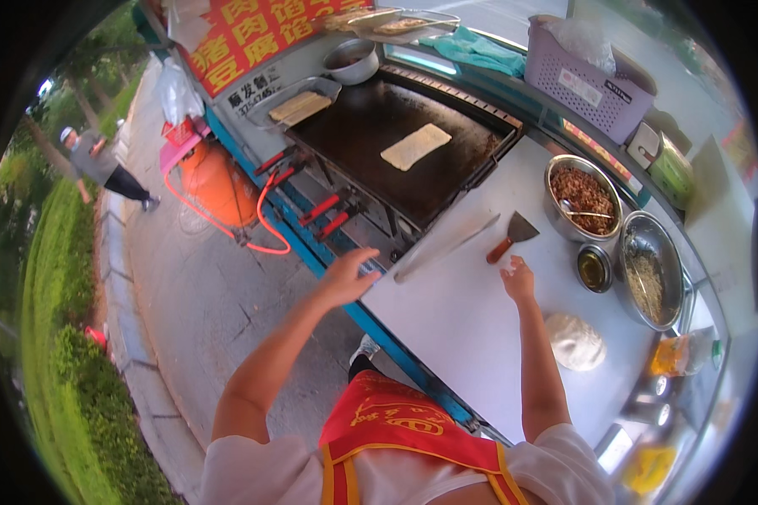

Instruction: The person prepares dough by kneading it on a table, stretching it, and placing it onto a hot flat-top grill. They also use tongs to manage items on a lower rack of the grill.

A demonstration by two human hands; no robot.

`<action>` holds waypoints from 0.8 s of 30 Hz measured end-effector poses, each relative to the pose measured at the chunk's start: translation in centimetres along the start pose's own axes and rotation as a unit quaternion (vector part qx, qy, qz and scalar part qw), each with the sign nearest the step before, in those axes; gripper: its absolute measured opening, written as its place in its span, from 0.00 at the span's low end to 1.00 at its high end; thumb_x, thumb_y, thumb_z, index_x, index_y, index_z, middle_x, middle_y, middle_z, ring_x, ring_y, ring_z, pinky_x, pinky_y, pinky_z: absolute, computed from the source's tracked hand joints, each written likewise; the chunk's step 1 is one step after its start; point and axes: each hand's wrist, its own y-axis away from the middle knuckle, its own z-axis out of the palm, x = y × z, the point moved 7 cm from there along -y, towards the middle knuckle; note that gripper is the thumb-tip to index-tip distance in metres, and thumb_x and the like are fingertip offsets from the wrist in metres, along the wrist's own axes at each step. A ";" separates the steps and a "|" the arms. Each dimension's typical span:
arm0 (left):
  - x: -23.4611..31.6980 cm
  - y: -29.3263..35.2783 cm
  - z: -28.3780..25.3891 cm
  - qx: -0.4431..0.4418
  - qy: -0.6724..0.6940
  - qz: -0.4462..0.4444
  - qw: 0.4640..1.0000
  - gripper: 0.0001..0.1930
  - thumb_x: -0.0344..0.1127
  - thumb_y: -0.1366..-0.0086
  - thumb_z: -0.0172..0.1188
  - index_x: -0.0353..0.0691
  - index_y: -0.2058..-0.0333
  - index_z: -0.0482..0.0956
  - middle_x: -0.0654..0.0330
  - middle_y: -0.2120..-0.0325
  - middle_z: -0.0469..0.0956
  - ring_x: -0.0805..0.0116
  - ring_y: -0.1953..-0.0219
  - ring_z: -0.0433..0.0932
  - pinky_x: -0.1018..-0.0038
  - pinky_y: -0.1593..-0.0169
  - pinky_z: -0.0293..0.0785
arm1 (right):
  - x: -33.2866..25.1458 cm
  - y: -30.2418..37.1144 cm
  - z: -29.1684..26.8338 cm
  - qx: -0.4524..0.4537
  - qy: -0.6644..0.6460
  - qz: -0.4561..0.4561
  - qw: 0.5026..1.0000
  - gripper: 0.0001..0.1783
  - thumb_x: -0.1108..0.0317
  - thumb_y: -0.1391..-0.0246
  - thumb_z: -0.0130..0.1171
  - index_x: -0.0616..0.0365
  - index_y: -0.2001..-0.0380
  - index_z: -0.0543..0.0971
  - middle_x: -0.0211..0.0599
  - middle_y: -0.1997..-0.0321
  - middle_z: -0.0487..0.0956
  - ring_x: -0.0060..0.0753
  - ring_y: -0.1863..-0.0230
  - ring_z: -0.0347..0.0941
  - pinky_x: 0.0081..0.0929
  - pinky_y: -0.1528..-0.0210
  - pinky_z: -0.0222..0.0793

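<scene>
My left hand (347,276) hovers off the counter's left edge, below the griddle (345,139), with its fingers apart and nothing in it. Over the metal counter (446,337), my right hand (519,278) is empty, fingers loosely bent, just below a scraper (514,237) with a wooden handle. Left of the scraper lies a long metal tool (446,247) that looks like tongs. One flat rectangular piece of dough (415,146) rests on the dark griddle. A pale ball of dough (575,342) sits on the counter by my right forearm.
Right of the scraper stand a bowl of minced filling (556,215), a small oil bowl (594,268) and a bowl of pale shreds (675,278). A tray of flatbreads (333,87) adjoins the griddle. An orange gas cylinder (215,181) and a person (101,160) are at left.
</scene>
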 end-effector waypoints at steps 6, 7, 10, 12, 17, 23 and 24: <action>-7.3 -18.6 -5.4 -0.051 -0.020 0.099 0.994 0.28 0.42 0.40 0.59 0.41 0.42 0.67 0.49 0.41 0.65 0.52 0.39 0.64 0.65 0.38 0.61 | -4.3 3.1 2.6 -0.062 0.184 0.135 0.972 0.35 0.58 0.51 0.63 0.63 0.43 0.66 0.51 0.44 0.72 0.52 0.42 0.67 0.40 0.40 0.62; -8.9 -22.3 -3.8 -0.073 -0.025 0.119 0.990 0.28 0.41 0.41 0.59 0.43 0.42 0.67 0.49 0.40 0.64 0.52 0.39 0.63 0.61 0.37 0.59 | -4.3 4.3 3.1 -0.035 0.191 0.108 0.975 0.35 0.58 0.51 0.62 0.63 0.42 0.66 0.51 0.41 0.70 0.51 0.40 0.65 0.39 0.38 0.60; -12.5 -30.8 1.4 -0.060 -0.094 0.161 0.981 0.28 0.41 0.39 0.58 0.43 0.41 0.65 0.49 0.38 0.60 0.44 0.37 0.58 0.52 0.36 0.55 | -5.7 5.9 3.4 -0.005 0.207 0.119 0.971 0.34 0.62 0.50 0.62 0.63 0.42 0.65 0.51 0.39 0.67 0.51 0.38 0.61 0.38 0.36 0.58; -13.3 -35.2 4.0 -0.052 -0.151 0.165 0.973 0.30 0.45 0.37 0.55 0.44 0.38 0.60 0.50 0.35 0.54 0.41 0.34 0.50 0.47 0.35 0.50 | -7.3 6.7 3.2 -0.001 0.161 0.172 0.972 0.33 0.65 0.51 0.63 0.63 0.42 0.65 0.51 0.40 0.68 0.51 0.38 0.62 0.39 0.37 0.58; -15.6 -39.6 7.0 -0.017 -0.224 0.123 0.967 0.33 0.54 0.34 0.45 0.47 0.35 0.53 0.53 0.32 0.46 0.46 0.31 0.43 0.45 0.33 0.39 | -10.5 8.3 3.9 0.018 0.082 0.226 0.971 0.31 0.69 0.53 0.63 0.64 0.44 0.67 0.50 0.40 0.69 0.51 0.39 0.62 0.39 0.37 0.59; -14.0 -41.6 9.8 0.008 -0.231 0.149 0.961 0.34 0.56 0.33 0.43 0.45 0.34 0.53 0.52 0.32 0.47 0.46 0.31 0.43 0.47 0.33 0.37 | -11.1 8.8 4.6 0.068 0.066 0.233 0.968 0.29 0.72 0.53 0.62 0.62 0.46 0.69 0.49 0.43 0.72 0.51 0.42 0.65 0.40 0.40 0.61; -13.0 -42.5 10.6 0.004 -0.235 0.144 0.961 0.33 0.56 0.33 0.42 0.45 0.35 0.54 0.52 0.33 0.48 0.46 0.31 0.43 0.47 0.33 0.36 | -11.0 8.6 4.6 0.079 0.060 0.234 0.967 0.29 0.73 0.54 0.62 0.62 0.46 0.69 0.49 0.44 0.72 0.51 0.42 0.66 0.40 0.41 0.62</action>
